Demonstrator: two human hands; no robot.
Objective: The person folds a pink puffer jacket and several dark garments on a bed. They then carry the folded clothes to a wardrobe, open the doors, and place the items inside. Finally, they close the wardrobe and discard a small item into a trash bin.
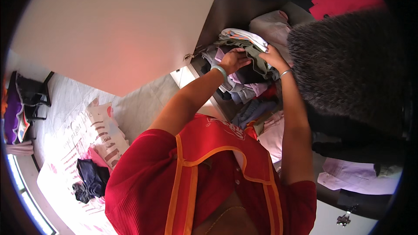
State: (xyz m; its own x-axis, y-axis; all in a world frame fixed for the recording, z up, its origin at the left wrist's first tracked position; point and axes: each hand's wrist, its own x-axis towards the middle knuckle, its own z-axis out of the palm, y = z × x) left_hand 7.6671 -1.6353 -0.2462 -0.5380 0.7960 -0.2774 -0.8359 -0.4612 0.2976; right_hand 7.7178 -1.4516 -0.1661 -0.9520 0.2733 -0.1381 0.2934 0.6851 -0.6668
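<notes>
Both of my hands reach into a dark wardrobe at a pile of folded clothes. My left hand (233, 61), with a pale bangle at the wrist, rests against the front of the pile, its fingers apart beside a dark garment (254, 74). My right hand (273, 58) has its thumb and fingers on the edge of the upper folded clothes, by a white garment with orange marks (243, 35) that lies on top of an olive-green garment (258, 59). Lilac and grey clothes (240, 86) lie lower in the pile.
An open wardrobe door (114, 32) spans the upper left. Dark furry clothing (343, 62) hangs close on my right, near a red garment (349, 1). Pink clothes (273, 130) lie lower in the wardrobe. Behind on the left is a bed (58, 176) with dark clothes (91, 179).
</notes>
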